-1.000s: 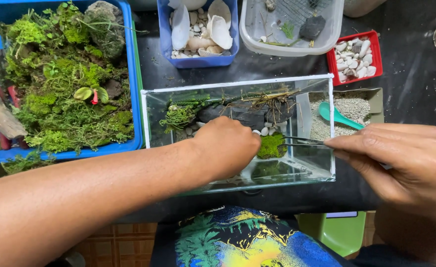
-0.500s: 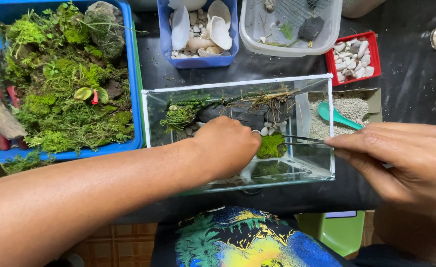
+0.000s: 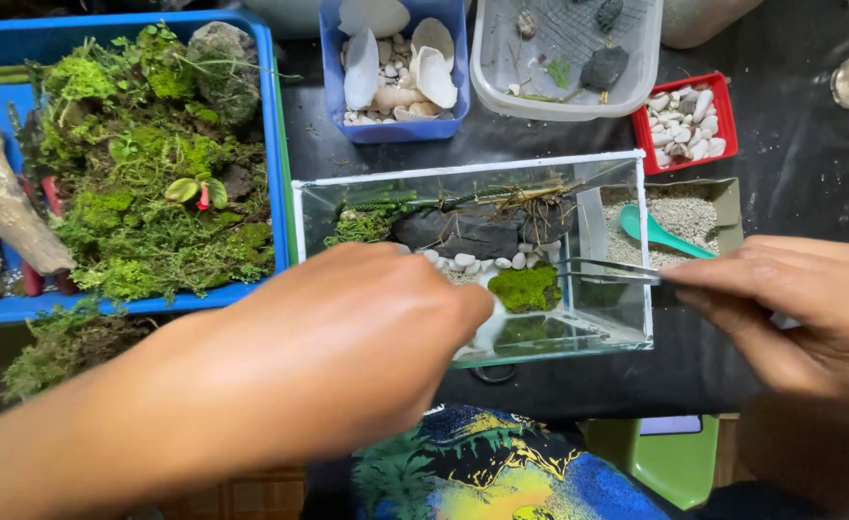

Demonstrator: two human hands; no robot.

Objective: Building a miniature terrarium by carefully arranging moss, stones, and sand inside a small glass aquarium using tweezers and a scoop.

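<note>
We see the blue tray [image 3: 280, 144] of moss at left, then the glass tank [image 3: 636, 332] at centre. Our left hand [image 3: 347, 337] hovers over its near edge, grip unclear. Our right hand [image 3: 790, 299] pinches metal tweezers [image 3: 602, 273] beside the moss clump [image 3: 525, 287] inside.

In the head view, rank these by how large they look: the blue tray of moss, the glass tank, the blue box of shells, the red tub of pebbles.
Largest to smallest as they look:
1. blue tray of moss, though its left part is cut off by the frame
2. glass tank, close behind
3. blue box of shells, top cut off
4. red tub of pebbles
</note>
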